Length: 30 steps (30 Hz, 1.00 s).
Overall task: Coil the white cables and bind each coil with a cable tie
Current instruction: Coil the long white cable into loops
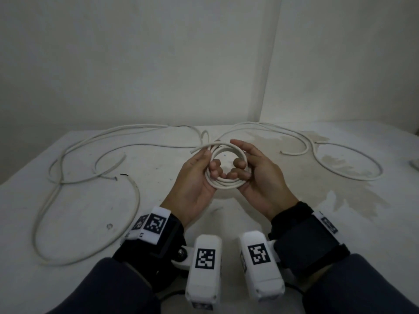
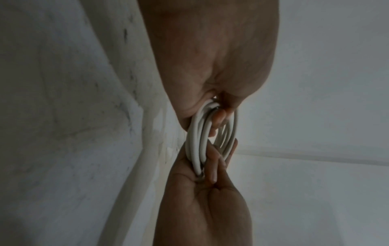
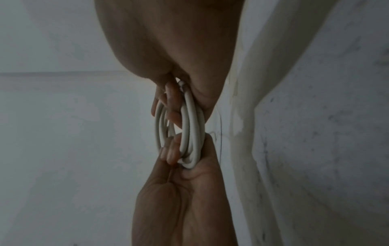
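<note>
A small coil of white cable (image 1: 224,185) is held up above the white table (image 1: 79,223), in front of me. My left hand (image 1: 209,162) grips its left side, fingers curled through the ring. My right hand (image 1: 240,155) grips the right side the same way. One free end of the coil (image 1: 192,151) sticks out to the left. The left wrist view shows the coil (image 2: 199,138) edge-on between both palms, and so does the right wrist view, with the coil (image 3: 191,126) at its centre. No tie shows on the coil.
A long loose white cable (image 1: 90,177) sprawls in loops over the table's left half. Another loose cable (image 1: 340,152) lies at the right, over a stained patch. A small dark strip (image 1: 122,174) lies left of centre. Walls close off the back.
</note>
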Motion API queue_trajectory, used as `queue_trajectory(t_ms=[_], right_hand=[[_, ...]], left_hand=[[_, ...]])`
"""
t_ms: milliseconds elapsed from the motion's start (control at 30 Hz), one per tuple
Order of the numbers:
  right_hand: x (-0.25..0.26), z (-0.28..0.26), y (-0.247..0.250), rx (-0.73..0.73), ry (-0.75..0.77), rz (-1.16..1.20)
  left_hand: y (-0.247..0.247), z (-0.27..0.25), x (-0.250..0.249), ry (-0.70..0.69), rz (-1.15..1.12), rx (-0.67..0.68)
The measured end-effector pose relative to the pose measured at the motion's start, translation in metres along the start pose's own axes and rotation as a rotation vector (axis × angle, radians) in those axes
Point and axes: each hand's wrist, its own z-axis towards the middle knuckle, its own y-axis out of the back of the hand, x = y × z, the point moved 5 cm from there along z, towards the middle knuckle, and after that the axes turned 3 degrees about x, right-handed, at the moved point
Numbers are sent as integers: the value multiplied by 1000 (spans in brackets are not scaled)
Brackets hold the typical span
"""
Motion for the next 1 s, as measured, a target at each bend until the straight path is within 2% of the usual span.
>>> queue_trajectory(t_ms=[133, 233, 300, 500, 733, 833, 1000], right_hand=[[-2, -1, -3, 53, -44, 66], [0, -2, -3, 13, 83, -172], [-1, -2, -4, -8, 115, -219], [-4, 0, -3, -67, 62, -33], [-3, -2, 1, -80, 82, -51], [-4, -2, 0, -54, 82, -115], [-7, -1, -1, -21, 91, -286]], left_hand=[[-1, 0, 0, 3, 1, -3], [0, 1, 0, -6, 6, -9], [1, 1, 1, -14, 11, -31], [0, -1, -5, -87, 74, -125], [1, -3, -4, -76, 221, -128], [5, -3, -3, -71, 262, -141], [9, -4, -3, -48, 206, -172]])
